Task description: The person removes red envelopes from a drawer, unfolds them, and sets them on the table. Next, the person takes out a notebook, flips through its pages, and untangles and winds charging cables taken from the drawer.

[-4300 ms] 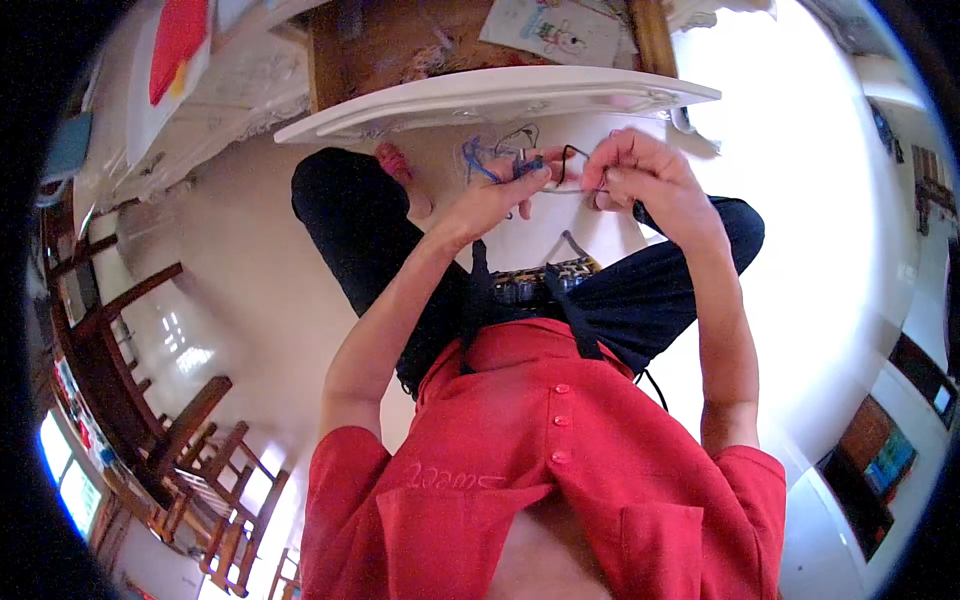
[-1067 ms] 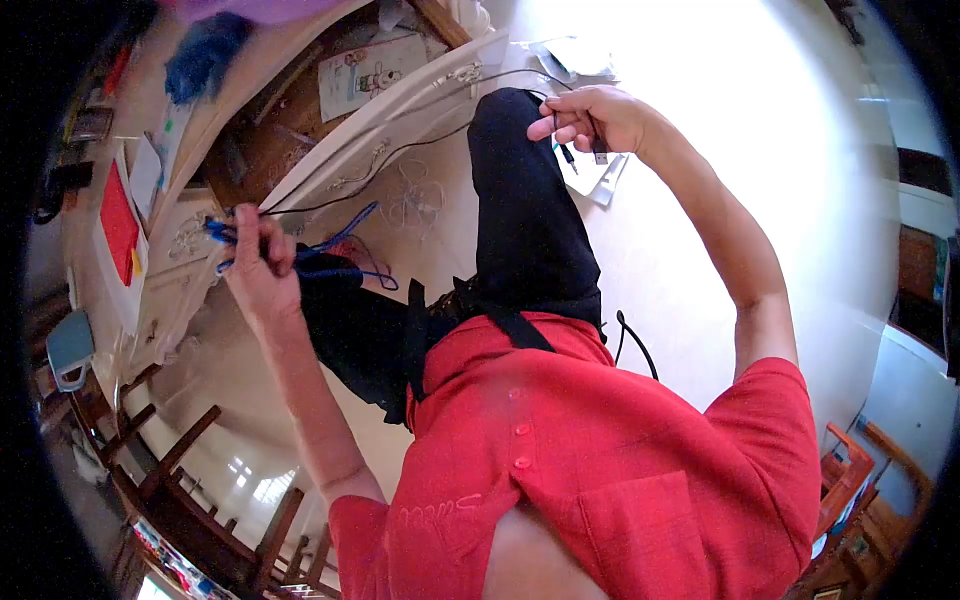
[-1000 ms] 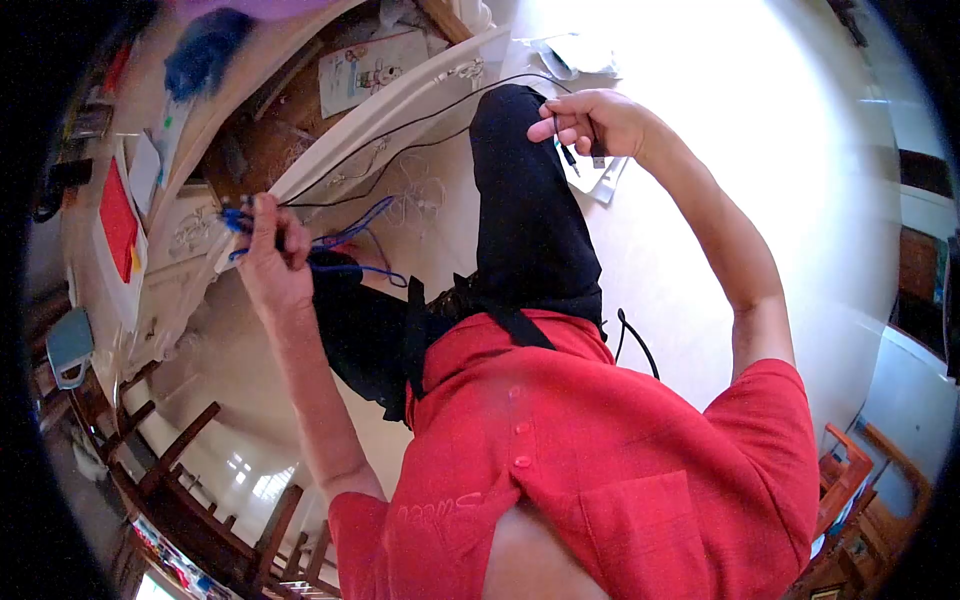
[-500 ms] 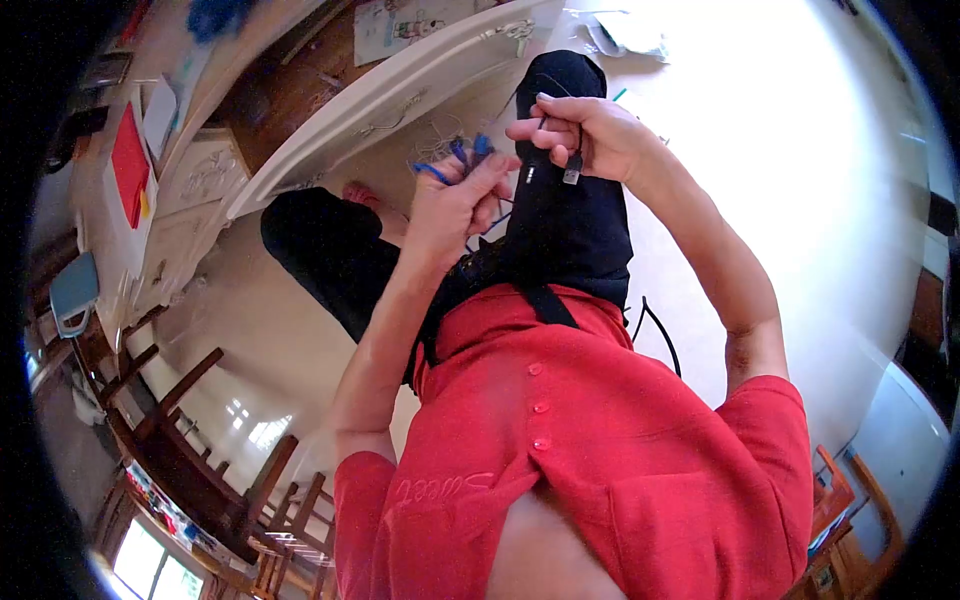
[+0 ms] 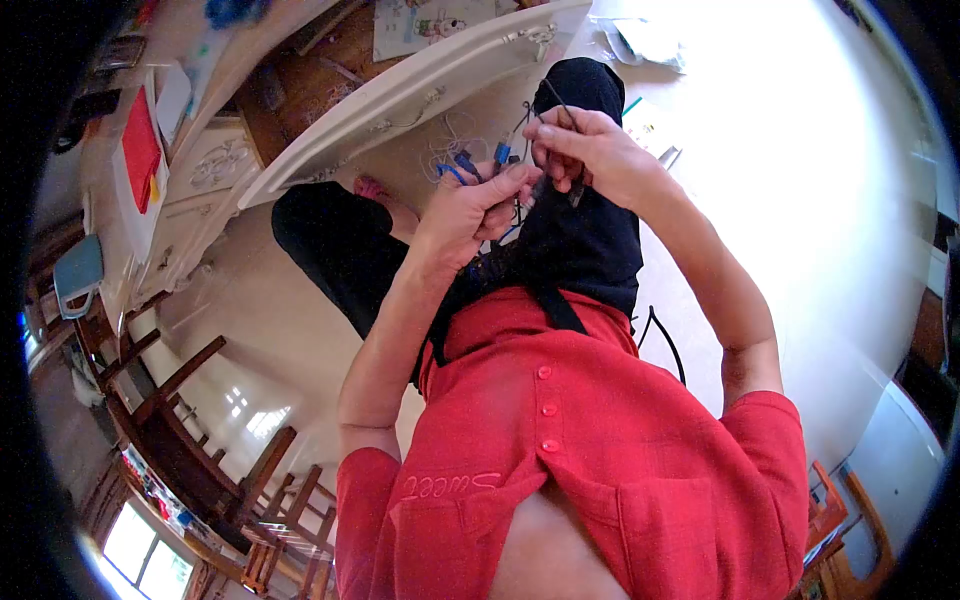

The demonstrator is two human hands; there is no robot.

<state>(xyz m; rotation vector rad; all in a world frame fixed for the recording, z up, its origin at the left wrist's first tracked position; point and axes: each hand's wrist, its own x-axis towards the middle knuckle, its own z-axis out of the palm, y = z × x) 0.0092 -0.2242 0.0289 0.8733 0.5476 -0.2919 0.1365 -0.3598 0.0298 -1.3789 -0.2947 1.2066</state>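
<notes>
My left hand (image 5: 475,205) is closed around a bunch of cables with blue connectors (image 5: 502,153); a blue loop (image 5: 450,173) sticks out on its left side. Thin dark strands hang below that hand over my lap. My right hand (image 5: 600,155) pinches a thin black cable (image 5: 562,98), and its dark plug (image 5: 575,196) hangs under the fingers. Both hands are over my black trouser leg (image 5: 585,240), with their fingertips almost meeting. Exactly where the cables run between the fingers is hidden.
Ahead is an open drawer with a curved white front (image 5: 400,105); a drawing (image 5: 430,25) lies inside. Tangled white cord (image 5: 452,140) lies on the floor beyond my left hand. A black cable loop (image 5: 668,335) is beside my right hip. Wooden chairs (image 5: 285,510) stand at lower left.
My right hand has moved towards my left hand and now holds the black cable higher, with its plug turned. The left hand keeps its bunch. The view has shifted slightly.
</notes>
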